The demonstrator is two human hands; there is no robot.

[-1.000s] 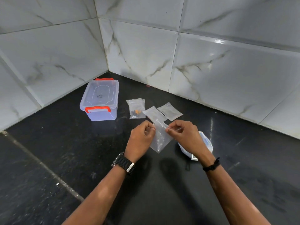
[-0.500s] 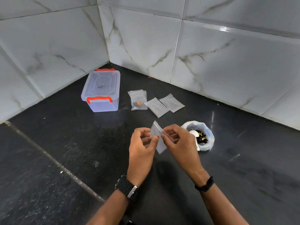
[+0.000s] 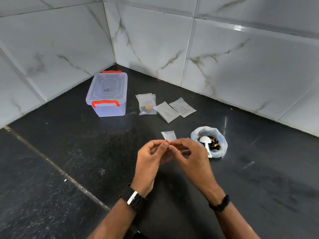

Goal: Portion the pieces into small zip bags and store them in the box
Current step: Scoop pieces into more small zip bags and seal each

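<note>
We see a small clear empty zip bag (image 3: 169, 136), flat and upright, pinched between the left hand (image 3: 150, 160) and right hand (image 3: 190, 156), whose fingertips meet on its lower part above the black stone counter (image 3: 86, 152). The clear plastic box with orange latches (image 3: 107, 95) stands closed well behind, to the left.

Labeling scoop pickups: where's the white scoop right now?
Head view, right of centre: the white scoop sits in the open plastic bag of pieces on the black counter, just right of the right hand; neither hand touches it.
</note>
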